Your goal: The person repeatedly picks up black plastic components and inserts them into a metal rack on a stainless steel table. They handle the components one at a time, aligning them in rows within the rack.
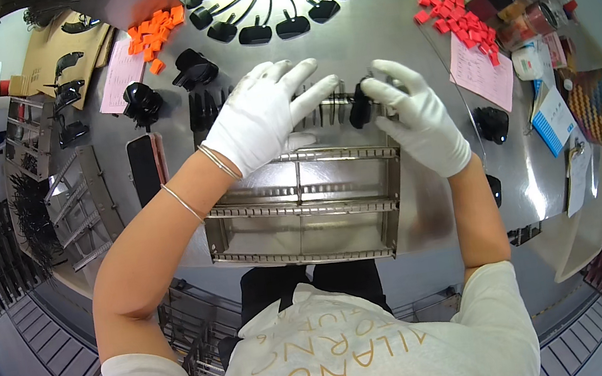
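Note:
A slotted metal rack (302, 207) lies on the steel bench in front of me. Thin black pieces (202, 111) stand on edge in its far row, partly hidden by my hands. My left hand (251, 121), in a white glove, is over that row with its fingers stretched apart; nothing shows in it. In a white glove too, my right hand (419, 116) has its thumb and fingers bent around a small glossy black piece (360, 105) at the row's right end. The exact kind of this piece cannot be made out.
Glossy black plates (255, 34) on curved stalks ring a bright spot at the back. Orange blocks (155, 32) lie back left, red blocks (459, 20) back right. Black bundles (142, 103) and a phone (144, 168) lie left, a wrapped black bundle (491, 124) right.

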Demonstrator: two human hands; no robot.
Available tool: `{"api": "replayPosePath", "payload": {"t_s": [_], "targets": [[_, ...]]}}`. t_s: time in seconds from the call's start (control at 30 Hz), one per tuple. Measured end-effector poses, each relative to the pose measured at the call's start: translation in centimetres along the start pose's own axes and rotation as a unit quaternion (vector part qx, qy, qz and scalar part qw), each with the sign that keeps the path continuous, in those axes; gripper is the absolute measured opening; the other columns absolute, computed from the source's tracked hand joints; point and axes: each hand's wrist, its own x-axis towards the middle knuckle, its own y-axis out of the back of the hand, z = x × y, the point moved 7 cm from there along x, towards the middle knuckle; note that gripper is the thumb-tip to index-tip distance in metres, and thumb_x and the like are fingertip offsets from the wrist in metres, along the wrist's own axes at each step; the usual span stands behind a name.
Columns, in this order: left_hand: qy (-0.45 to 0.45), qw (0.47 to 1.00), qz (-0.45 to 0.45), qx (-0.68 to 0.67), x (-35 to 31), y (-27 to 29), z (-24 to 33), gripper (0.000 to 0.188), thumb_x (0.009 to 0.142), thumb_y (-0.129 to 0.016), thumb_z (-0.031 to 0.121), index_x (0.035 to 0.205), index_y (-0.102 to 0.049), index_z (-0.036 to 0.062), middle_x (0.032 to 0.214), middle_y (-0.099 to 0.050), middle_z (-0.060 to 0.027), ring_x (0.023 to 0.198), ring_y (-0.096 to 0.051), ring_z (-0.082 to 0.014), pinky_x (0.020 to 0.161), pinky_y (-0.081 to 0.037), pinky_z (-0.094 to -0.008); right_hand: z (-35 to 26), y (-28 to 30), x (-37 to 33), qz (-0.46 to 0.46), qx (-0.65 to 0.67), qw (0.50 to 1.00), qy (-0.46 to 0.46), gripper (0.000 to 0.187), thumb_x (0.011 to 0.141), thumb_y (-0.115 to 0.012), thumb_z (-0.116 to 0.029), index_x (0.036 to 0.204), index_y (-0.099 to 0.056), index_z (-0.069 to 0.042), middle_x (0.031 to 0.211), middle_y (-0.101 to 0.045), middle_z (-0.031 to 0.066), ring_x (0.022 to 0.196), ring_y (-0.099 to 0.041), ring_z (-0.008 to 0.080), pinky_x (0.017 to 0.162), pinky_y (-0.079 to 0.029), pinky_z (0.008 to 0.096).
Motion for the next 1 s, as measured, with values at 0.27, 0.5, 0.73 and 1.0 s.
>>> {"api": "replayPosePath", "payload": {"t_s": [0.27, 0.5, 0.73, 1.0], "targets": [[-0.027, 0.999, 0.017, 0.006, 3.4, -0.1, 3.7, 0.071, 0.085, -0.078, 0.042, 0.149, -0.054, 0.0227, 0.152, -0.052, -0.0137, 0.135, -0.055, -0.0371, 0.114, -0.046, -0.049, 1.4, 0.3, -1.3, 0.035, -0.062, 0.997, -0.034, 0.079, 0.081, -0.087, -0.03, 0.152, -0.053, -0.017, 0.151, -0.051, 0.0184, 0.123, -0.062, 0.0396, 0.104, -0.054, 0.0474], [-0.003, 0.997, 0.034, 0.065, 4.9, -1.7, 5.6, 0.078, 0.09, -0.075, 0.049, 0.154, -0.048, 0.0132, 0.156, -0.049, -0.0144, 0.141, -0.052, -0.0308, 0.12, -0.038, -0.0482, -1.0, 2.7, -6.7, 0.175, 0.054, 0.974, -0.131, 0.053, 0.097, -0.072, -0.03, 0.143, -0.058, -0.005, 0.139, -0.061, 0.0222, 0.118, -0.065, 0.0348, 0.102, -0.052, 0.0463], [-0.143, 0.986, 0.087, -0.002, 5.9, -0.1, 8.4, 0.066, 0.091, -0.073, 0.032, 0.149, -0.051, 0.0104, 0.151, -0.052, -0.0122, 0.131, -0.057, -0.0298, 0.11, -0.046, -0.0446, -14.9, -8.1, -11.9, -0.102, -0.022, 0.988, -0.114, 0.034, 0.095, -0.071, -0.046, 0.1, -0.071, -0.012, 0.082, -0.072, 0.0071, 0.067, -0.07, 0.0257, 0.058, -0.055, 0.039], [-0.076, 0.994, -0.001, -0.073, 7.9, -0.6, 5.9, 0.058, 0.097, -0.067, 0.044, 0.149, -0.052, 0.0224, 0.126, -0.066, -0.0147, 0.105, -0.073, -0.0356, 0.087, -0.06, -0.0462, -19.9, -2.1, -7.7, -0.128, -0.107, 0.986, 0.003, 0.022, 0.085, -0.082, -0.034, 0.092, -0.072, -0.015, 0.072, -0.064, 0.0042, 0.06, -0.067, 0.0248, 0.054, -0.053, 0.0372]]}}
